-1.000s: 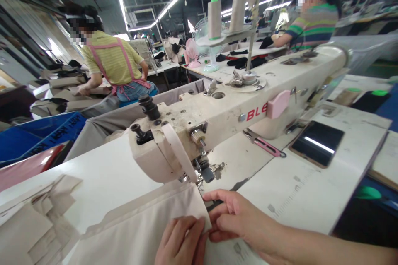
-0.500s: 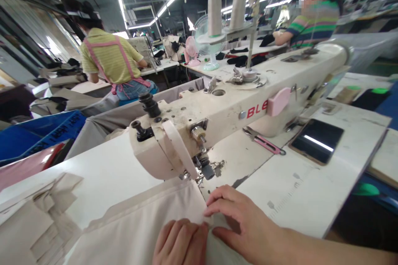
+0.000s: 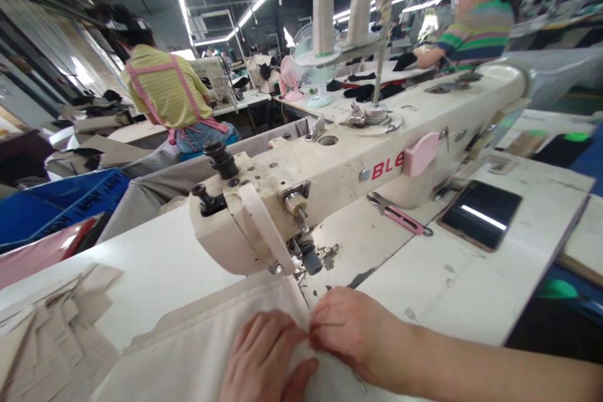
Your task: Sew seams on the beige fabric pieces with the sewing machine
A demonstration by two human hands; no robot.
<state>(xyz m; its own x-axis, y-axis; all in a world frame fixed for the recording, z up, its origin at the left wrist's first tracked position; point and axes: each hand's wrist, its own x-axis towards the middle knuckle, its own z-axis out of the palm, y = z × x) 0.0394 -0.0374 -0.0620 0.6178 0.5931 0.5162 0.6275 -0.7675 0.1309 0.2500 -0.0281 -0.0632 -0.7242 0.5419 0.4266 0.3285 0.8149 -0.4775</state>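
A beige cloth panel (image 3: 188,345) with a seam along its far edge lies under the needle end of a white sewing machine (image 3: 254,226). My left hand (image 3: 264,358) rests on the panel, fingers lying over it and thumb apart. Close beside it, my right hand (image 3: 351,333) is closed, its curled fingers pinching the panel's right edge. The fingertips of both hands nearly meet there. What sits right under the presser foot is hidden by the machine head.
Beige cut pieces (image 3: 56,339) lie piled at the left. Pink-handled snips (image 3: 400,217) and a phone (image 3: 483,213) lie right of the machine. Thread cones (image 3: 323,25) stand behind it. Two people work beyond; a blue bin (image 3: 61,201) is at far left.
My right hand's fingers have curled from spread to a pinch on the cloth edge. My left hand has shifted slightly forward and left, its thumb now showing apart.
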